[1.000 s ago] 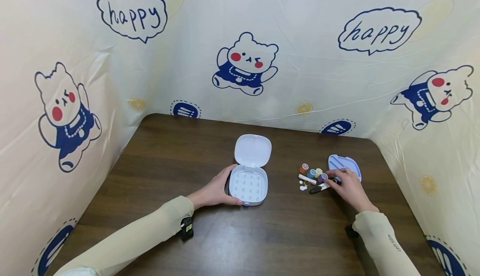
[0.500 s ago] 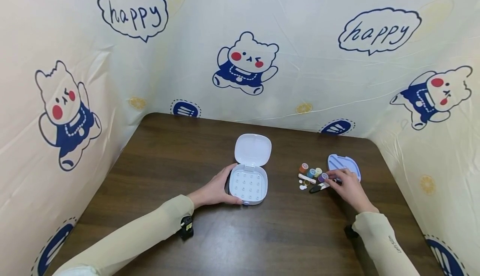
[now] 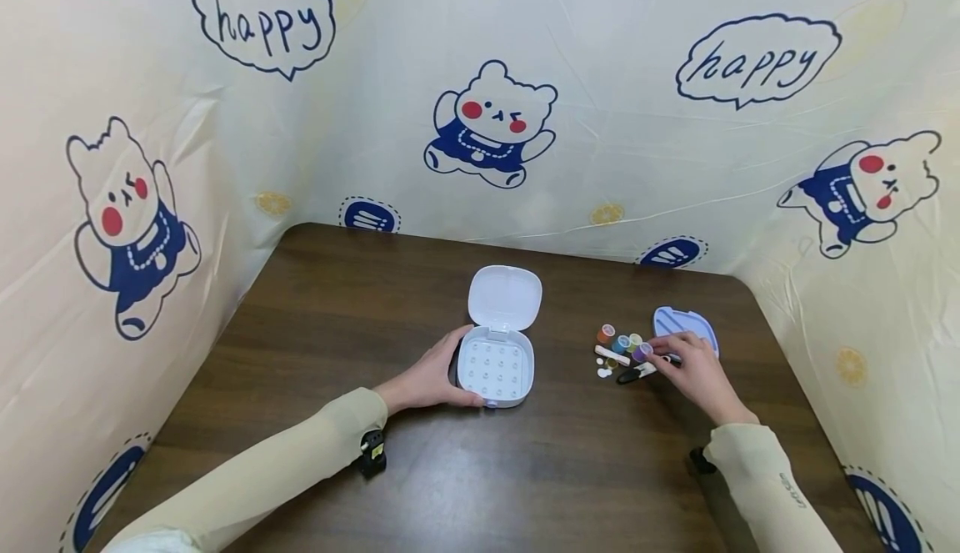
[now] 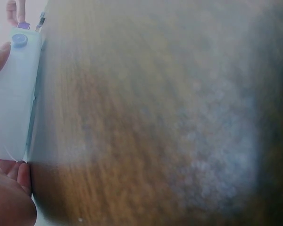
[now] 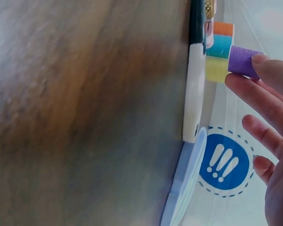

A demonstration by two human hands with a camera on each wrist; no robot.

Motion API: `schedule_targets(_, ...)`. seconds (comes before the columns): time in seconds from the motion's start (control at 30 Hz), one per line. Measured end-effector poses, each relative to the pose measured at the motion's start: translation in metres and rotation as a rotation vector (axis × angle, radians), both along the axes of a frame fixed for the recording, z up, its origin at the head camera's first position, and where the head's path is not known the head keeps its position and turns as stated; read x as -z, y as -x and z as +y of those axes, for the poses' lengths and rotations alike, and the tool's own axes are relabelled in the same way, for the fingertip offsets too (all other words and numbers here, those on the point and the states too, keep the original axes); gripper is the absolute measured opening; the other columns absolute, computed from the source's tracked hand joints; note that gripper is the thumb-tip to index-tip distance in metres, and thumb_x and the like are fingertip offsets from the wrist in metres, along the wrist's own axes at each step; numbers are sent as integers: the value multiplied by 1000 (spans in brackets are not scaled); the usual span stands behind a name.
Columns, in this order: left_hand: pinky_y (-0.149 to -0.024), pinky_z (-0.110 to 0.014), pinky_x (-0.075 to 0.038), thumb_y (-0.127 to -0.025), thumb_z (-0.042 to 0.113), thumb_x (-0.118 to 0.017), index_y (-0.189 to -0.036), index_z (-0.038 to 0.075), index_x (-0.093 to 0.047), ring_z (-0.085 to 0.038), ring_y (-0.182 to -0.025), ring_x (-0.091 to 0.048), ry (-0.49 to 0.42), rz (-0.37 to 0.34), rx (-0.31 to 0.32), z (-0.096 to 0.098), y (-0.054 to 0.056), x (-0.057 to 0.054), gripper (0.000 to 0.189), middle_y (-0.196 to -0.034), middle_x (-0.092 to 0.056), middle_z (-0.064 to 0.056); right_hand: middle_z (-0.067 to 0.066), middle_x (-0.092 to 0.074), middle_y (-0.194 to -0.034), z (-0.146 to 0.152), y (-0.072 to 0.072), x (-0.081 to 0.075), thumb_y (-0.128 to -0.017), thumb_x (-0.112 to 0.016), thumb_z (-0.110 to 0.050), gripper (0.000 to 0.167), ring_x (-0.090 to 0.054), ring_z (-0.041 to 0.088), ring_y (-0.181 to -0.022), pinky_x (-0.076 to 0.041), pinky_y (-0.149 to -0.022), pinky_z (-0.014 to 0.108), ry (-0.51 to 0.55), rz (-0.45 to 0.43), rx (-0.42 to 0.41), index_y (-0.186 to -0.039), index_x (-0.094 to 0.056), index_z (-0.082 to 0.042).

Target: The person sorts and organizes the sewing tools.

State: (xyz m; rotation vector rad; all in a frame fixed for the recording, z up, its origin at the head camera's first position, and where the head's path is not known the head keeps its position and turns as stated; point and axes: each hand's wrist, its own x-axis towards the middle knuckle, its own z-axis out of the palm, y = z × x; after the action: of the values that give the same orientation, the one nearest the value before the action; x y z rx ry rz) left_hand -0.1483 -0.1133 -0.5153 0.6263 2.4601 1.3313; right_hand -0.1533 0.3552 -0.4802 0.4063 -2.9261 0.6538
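An open white plastic box (image 3: 497, 368) with rows of small pegs inside stands mid-table, its hinged lid (image 3: 505, 298) tipped back. My left hand (image 3: 429, 376) grips the box's left side, thumb at the front by the round latch button (image 4: 20, 40). Over at the right, thumb and index finger of my right hand (image 3: 699, 376) pinch a purple thread spool (image 5: 243, 61), held higher off the table than its neighbours. Orange (image 3: 606, 334), blue (image 3: 621, 344) and yellow (image 5: 217, 68) spools stand close by. Under the right fingers lies a slim black-and-white tool (image 3: 632, 374).
Beyond the right hand lies a light-blue tray piece (image 3: 681, 322). A short white stick (image 3: 612, 355) and several small white bits (image 3: 604, 373) lie left of the tool. A printed cloth curtain (image 3: 360, 119) surrounds the table (image 3: 360, 286) at the back and sides.
The right fingers have tightened on the purple spool and raised it slightly. The left hand and the box stay in place; the head view has shifted a little.
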Motion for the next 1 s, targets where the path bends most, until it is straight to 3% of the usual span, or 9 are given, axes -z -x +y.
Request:
schedule_targets(0.43, -120, -53, -30, -71, 43, -96, -164, 7, -23, -32, -149, -34, -3, -6, 5, 0, -1, -1, 123, -163, -34, -16, 12, -72, -99, -19, 2, -7, -89, -83, -15, 19, -56, 34, -104, -34, -88, 48, -3, 69, -89, -105, -78, -5)
schedule_targets(0.87, -120, -53, -30, -70, 44, -97, -163, 7, -24, -31, -149, -35, -16, -17, 2, 0, -1, -2, 124, -163, -35, -16, 8, -70, -104, -41, 5, -12, -91, -82, -20, 22, -56, 30, -102, -36, -90, 49, -18, 14, -140, -109, -77, -10)
schedule_targets(1.0, -119, -54, -31, -69, 44, -97, -163, 5, -26, -32, -149, -35, -13, 11, 1, 0, 0, 1, 123, -162, -36, -16, 7, -71, -101, -47, 7, -10, -91, -82, -19, 17, -56, 29, -102, -38, -89, 49, -16, 70, -171, -106, -78, -12)
